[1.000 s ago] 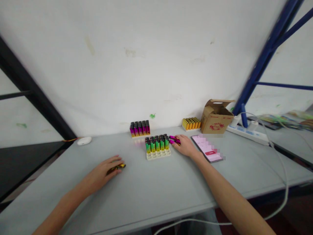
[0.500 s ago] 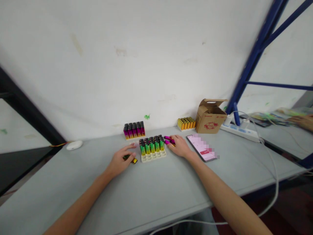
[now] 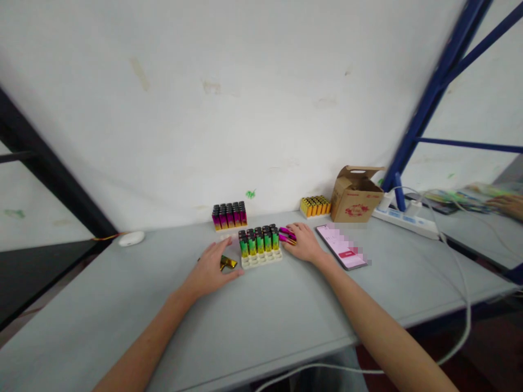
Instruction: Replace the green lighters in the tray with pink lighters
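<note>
A white tray (image 3: 261,261) stands in the middle of the table, with its front row of slots bare. Upright green-and-yellow lighters (image 3: 260,243) with black tops fill its rear rows. My left hand (image 3: 210,269) is open left of the tray, thumb and fingers apart, over a few loose gold lighters (image 3: 229,262) that it partly hides. Close to the tray's right side, my right hand (image 3: 304,242) has its fingers closed over a few magenta lighters (image 3: 287,237), whose ends stick out toward the tray.
Behind are a block of purple-and-orange lighters (image 3: 230,216) and a tray of orange cylinders (image 3: 315,206). An open cardboard box (image 3: 357,204), a phone (image 3: 341,246) and a power strip (image 3: 408,222) lie to the right. A white oval device (image 3: 131,238) is at left. Another person's hand (image 3: 510,206) shows far right.
My left hand has opened wider and moved slightly over the loose gold lighters, uncovering more of them. The right hand stays on the magenta lighters. The whole view has shifted slightly.
</note>
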### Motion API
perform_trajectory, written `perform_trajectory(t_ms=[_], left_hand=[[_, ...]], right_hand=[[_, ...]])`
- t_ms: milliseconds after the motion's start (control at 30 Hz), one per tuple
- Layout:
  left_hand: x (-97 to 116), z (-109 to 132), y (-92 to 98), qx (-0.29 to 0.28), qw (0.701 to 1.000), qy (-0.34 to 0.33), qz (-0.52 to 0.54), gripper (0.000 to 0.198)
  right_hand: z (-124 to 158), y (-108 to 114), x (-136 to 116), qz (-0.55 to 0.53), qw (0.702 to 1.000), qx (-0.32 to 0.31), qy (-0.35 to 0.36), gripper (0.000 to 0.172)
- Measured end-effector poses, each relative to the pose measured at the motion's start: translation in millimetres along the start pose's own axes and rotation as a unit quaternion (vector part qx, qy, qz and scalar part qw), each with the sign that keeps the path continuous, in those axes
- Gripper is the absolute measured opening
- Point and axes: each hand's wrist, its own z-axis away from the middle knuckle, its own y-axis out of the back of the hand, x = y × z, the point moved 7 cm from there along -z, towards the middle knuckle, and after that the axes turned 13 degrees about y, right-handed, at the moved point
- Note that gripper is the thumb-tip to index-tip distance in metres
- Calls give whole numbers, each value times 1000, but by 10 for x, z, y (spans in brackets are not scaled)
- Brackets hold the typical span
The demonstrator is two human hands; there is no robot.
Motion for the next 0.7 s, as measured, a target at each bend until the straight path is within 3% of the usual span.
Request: perform_trajectory(t_ms=[167,300,367,700], left_hand=[[140,-41,-133,-34,999,-12,-37,88],[151,-73,-142,-43,999,-9,-25,86],[163,-71,-152,-48,998,-14,-23,85],[297,128,-120,-68,995,-68,16,89]], right_hand=[[-13,-26,-165,-136,989,-27,46,58],[-4,-108,-299,-150,984,-64,74,96],[-8,-115,-335,-142,984,-66,86,106],[39,42,-488,-181,970,-92,133,100]])
